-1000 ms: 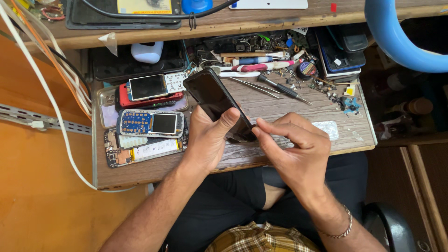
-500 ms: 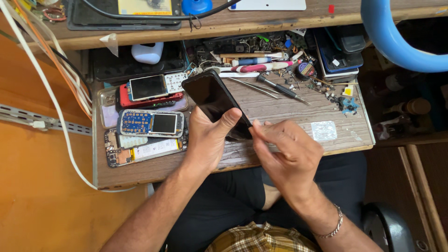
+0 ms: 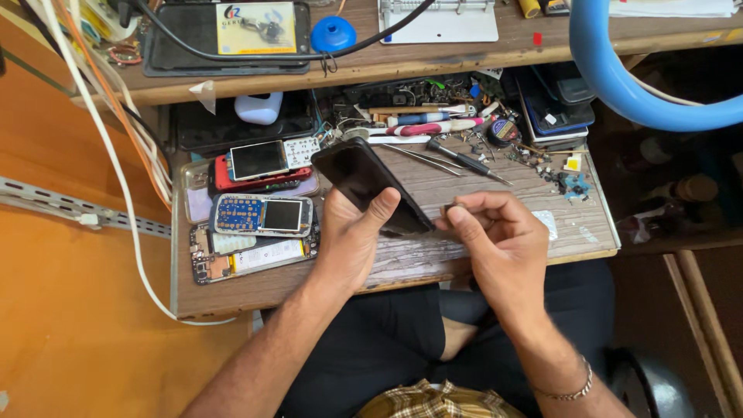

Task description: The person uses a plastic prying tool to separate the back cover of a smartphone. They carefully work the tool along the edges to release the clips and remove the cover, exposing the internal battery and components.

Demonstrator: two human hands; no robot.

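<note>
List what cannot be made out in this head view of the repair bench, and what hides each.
- Lower end of the black smartphone: covered by the left hand.
- Whatever the right hand pinches: too small, behind its fingertips.
- Blue ring: cut off by the top edge.
- Loose parts: too small.

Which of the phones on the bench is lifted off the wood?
The large black phone, gripped in the left hand. The opened phones lie flat at the bench's left.
</note>
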